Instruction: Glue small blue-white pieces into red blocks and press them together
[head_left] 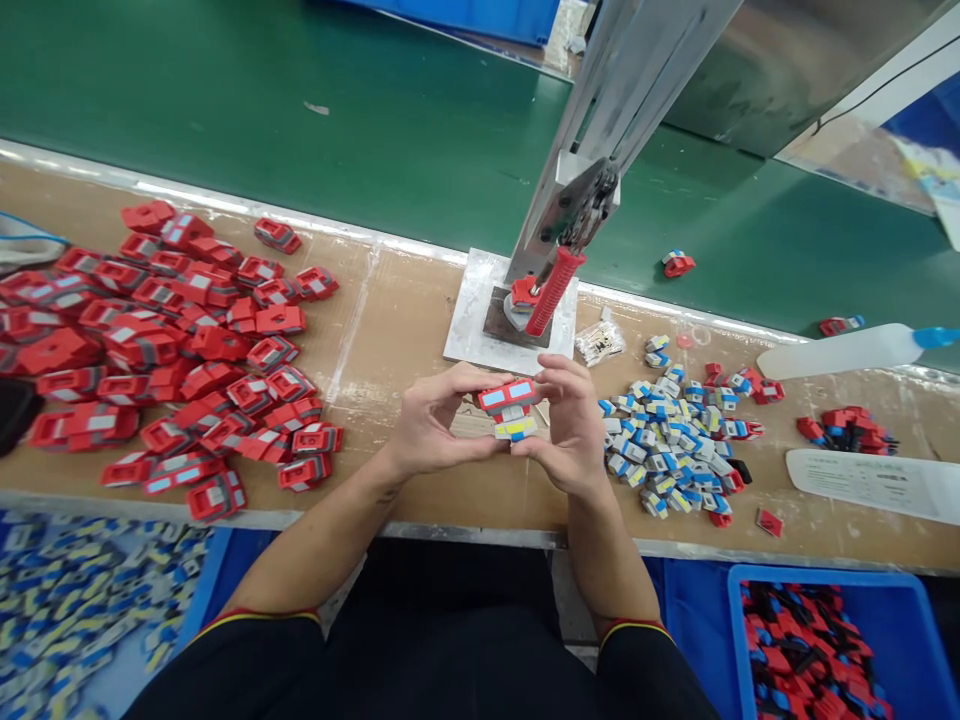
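Between both hands, above the brown work surface, I hold a red toy vehicle body (507,396) with light-blue windows and, against its underside, a grey toy part (515,430) with a yellow stripe. My left hand (441,418) pinches them from the left, fingers on the red body and thumb by the grey part. My right hand (568,425) closes on them from the right, with the thumb at the grey part's lower edge. Whether the two pieces are fully joined I cannot tell. Just behind the hands stands a lever press (559,285) with a red handle.
Red vehicle bodies (202,340) lie piled on the left. White, blue and yellow parts (675,440) are heaped on the right, near a white bottle (840,350). A green belt (247,110) runs behind the table. A blue bin (911,640) of red and black pieces stands low right.
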